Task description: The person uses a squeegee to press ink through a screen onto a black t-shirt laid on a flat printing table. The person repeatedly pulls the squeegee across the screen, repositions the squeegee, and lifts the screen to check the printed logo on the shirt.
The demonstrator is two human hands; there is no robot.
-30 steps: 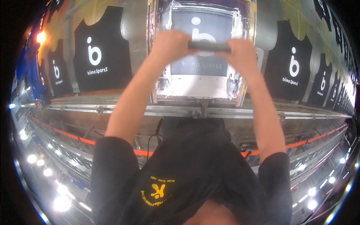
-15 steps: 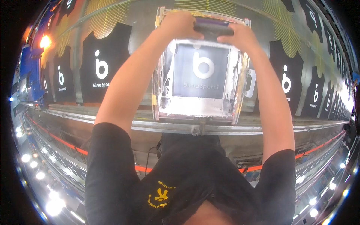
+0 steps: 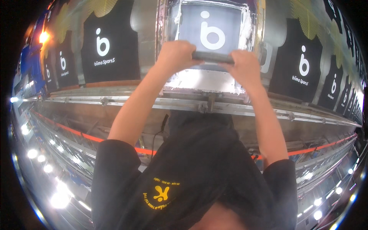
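Note:
Both my hands grip the ends of a dark squeegee (image 3: 213, 57). My left hand (image 3: 177, 56) is closed round its left end, and my right hand (image 3: 244, 66) round its right end. The squeegee lies across the lower part of a screen-printing frame (image 3: 260, 23), on the mesh. A white emblem (image 3: 213, 35) shows in the grey mesh window beyond the squeegee. White ink (image 3: 199, 80) covers the near end of the screen, and streaks of it line the window's sides. The squeegee's blade edge is hidden.
Black garment panels with white prints lie in a row, one at the left (image 3: 111, 50) and one at the right (image 3: 297, 61). A metal rail (image 3: 145, 102) runs along the table's near edge. A pale handle (image 3: 266, 57) sits beside the frame.
My hands have drawn the squeegee from the far end of the screen toward me, down past the emblem. The view has shifted, so the frame sits higher in the picture.

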